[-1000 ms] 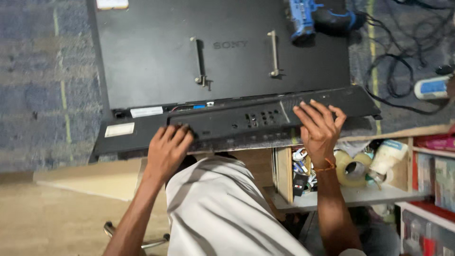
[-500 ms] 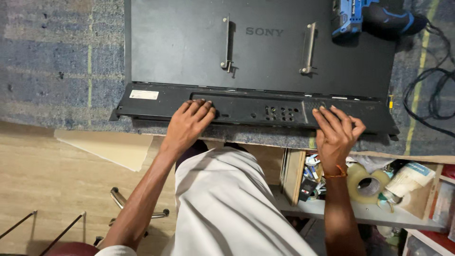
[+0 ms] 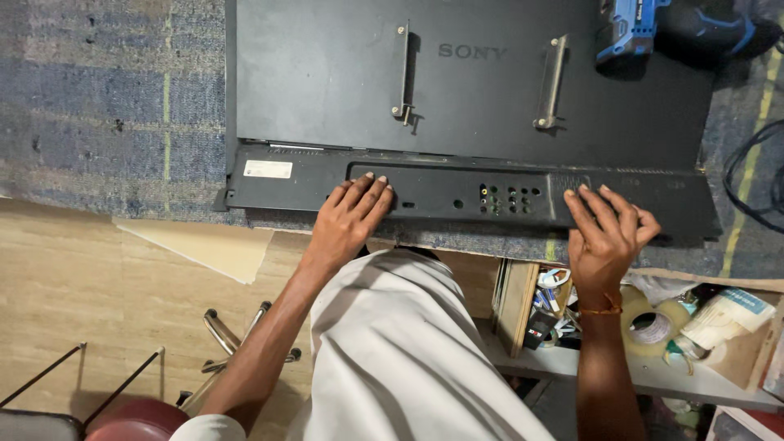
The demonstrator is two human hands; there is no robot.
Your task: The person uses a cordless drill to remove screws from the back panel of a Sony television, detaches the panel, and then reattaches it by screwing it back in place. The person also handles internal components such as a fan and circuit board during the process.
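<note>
We see both arms stretched forward from the body, with the left hand [image 3: 349, 219] laid palm down, fingers spread and gripping nothing, on the lower panel [image 3: 465, 194] of a black television [image 3: 457, 90] that lies face down on a blue-grey mat [image 3: 106, 98]. The right hand [image 3: 604, 237] rests flat further along the same panel, fingers splayed and closed on nothing, an orange thread at its wrist. A blue power drill [image 3: 653, 28] lies on the television's far corner, well apart from both hands.
</note>
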